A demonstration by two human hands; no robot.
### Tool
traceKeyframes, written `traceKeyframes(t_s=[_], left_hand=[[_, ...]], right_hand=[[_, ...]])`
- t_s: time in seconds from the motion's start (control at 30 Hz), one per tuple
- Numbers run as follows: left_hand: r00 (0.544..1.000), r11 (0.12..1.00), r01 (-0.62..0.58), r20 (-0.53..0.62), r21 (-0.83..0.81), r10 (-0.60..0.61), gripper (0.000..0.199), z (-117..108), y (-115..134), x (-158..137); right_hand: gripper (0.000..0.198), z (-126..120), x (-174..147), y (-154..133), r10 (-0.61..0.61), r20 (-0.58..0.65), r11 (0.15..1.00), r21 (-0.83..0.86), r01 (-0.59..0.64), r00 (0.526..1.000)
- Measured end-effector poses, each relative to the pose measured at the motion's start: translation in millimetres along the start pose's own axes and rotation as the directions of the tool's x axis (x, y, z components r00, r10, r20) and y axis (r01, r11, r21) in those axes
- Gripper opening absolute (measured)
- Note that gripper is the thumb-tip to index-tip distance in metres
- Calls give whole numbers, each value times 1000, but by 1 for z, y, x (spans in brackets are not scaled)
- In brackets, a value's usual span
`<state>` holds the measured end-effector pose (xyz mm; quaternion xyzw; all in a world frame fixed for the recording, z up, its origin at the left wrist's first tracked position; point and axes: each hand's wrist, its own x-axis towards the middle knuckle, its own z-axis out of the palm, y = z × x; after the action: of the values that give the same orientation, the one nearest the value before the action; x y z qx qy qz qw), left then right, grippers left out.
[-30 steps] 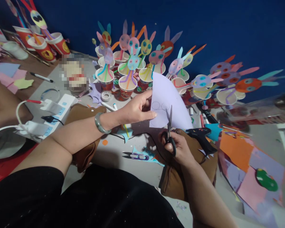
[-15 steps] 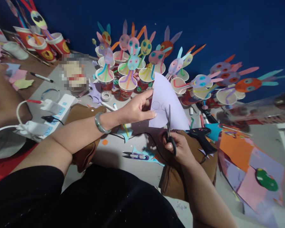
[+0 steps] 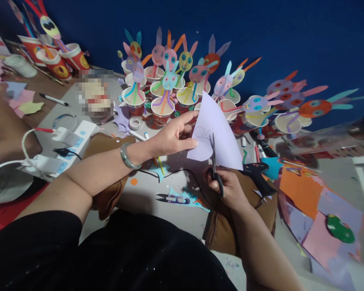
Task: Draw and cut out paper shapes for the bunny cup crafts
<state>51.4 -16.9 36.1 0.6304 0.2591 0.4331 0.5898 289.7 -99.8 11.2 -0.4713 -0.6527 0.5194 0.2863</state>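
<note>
A sheet of lilac paper (image 3: pixel 223 135) with pencilled circles is pinched at its left edge by my left hand (image 3: pixel 177 135), thumb in front. A green bangle (image 3: pixel 128 157) circles that wrist. My right hand (image 3: pixel 227 186) grips black-handled scissors (image 3: pixel 213 159), whose blades point upward across the lower middle of the paper, close to a drawn circle. Below the paper, purple thread snips (image 3: pixel 177 199) lie on light-blue paper scraps (image 3: pixel 197 199). A black glue gun (image 3: pixel 259 178) rests right of my right hand.
Several paper cups (image 3: pixel 163 110) holding colourful rabbit-faced figures line the blue wall. At left are a power strip (image 3: pixel 75 147) with cables and a marker (image 3: pixel 53 100). Orange paper (image 3: pixel 300 190) and a green piece (image 3: pixel 339 228) lie right. Another person's arm (image 3: pixel 9 121) shows at far left.
The lilac paper has tilted a little, its top tip shifting right and its lower left corner left. The scissor blades have closed slightly and sit a touch further left.
</note>
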Motion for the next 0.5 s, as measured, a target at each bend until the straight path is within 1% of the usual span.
traceKeyframes(t_s=[0.13, 0.3, 0.43, 0.5], left_hand=[[999, 1000, -4, 37, -19, 5, 69, 1, 2, 1], [1000, 1000, -8, 16, -14, 8, 68, 2, 4, 0], [999, 1000, -15, 41, -17, 15, 67, 1, 4, 0], [1000, 1000, -25, 19, -8, 25, 67, 1, 4, 0]], right_hand=[[65, 1, 0, -3, -8, -3, 1000, 10, 8, 1000], [67, 0, -1, -7, 17, 25, 1000, 11, -17, 1000], [66, -1, -1, -8, 23, 30, 1000, 11, -23, 999], [66, -1, 0, -8, 23, 40, 999, 23, -24, 999]])
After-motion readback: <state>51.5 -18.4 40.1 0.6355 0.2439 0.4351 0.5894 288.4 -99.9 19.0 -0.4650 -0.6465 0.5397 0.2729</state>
